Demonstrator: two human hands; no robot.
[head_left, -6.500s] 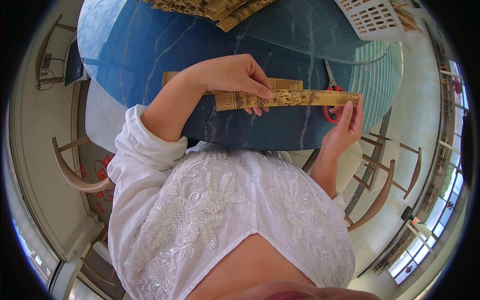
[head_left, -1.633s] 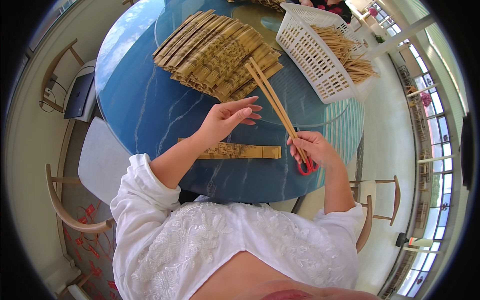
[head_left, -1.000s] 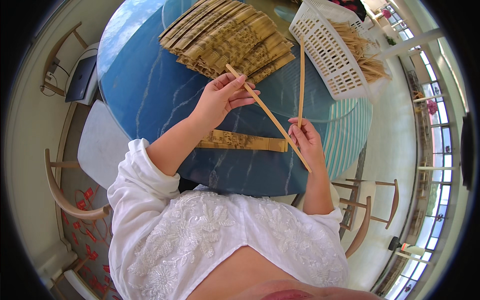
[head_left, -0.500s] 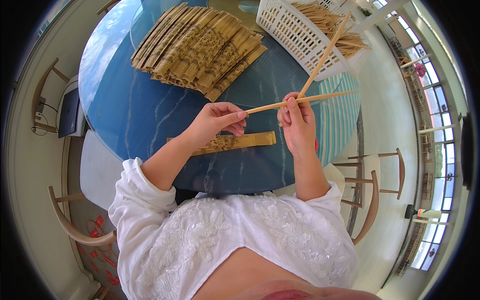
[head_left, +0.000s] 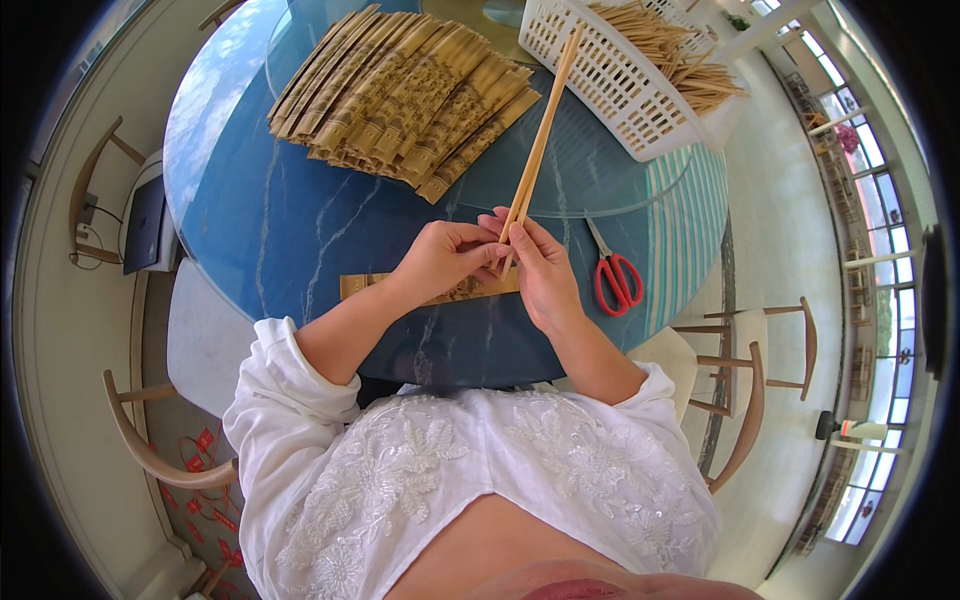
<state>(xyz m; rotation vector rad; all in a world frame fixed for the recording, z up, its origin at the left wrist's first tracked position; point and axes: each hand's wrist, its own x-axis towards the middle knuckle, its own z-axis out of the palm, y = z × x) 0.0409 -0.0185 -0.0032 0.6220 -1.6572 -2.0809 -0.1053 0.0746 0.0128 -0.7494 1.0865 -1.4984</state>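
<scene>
A pair of light wooden chopsticks [head_left: 540, 135] stands nearly side by side, tips pointing away and up toward the basket. Both hands meet at their near ends. My left hand [head_left: 450, 252] pinches the chopsticks from the left with thumb and fingers. From the right, my right hand [head_left: 543, 270] closes round them, thumb along the front. Under my hands a single gold patterned paper sleeve [head_left: 355, 285] lies flat on the table, partly covered by the left forearm and fingers. To the right of my right hand are scissors with red handles [head_left: 618, 283].
A fanned pile of gold patterned sleeves [head_left: 400, 95] lies on the blue marbled round table [head_left: 300, 235]. At the far right a white perforated basket [head_left: 610, 90] holds many loose chopsticks [head_left: 665, 55]. Wooden chairs [head_left: 745, 420] stand around; a laptop [head_left: 145, 225] is at left.
The two chopsticks were crossed, one lying sideways to the right; now they lie together, pointing away. My right hand has moved left to meet my left hand, uncovering the scissors.
</scene>
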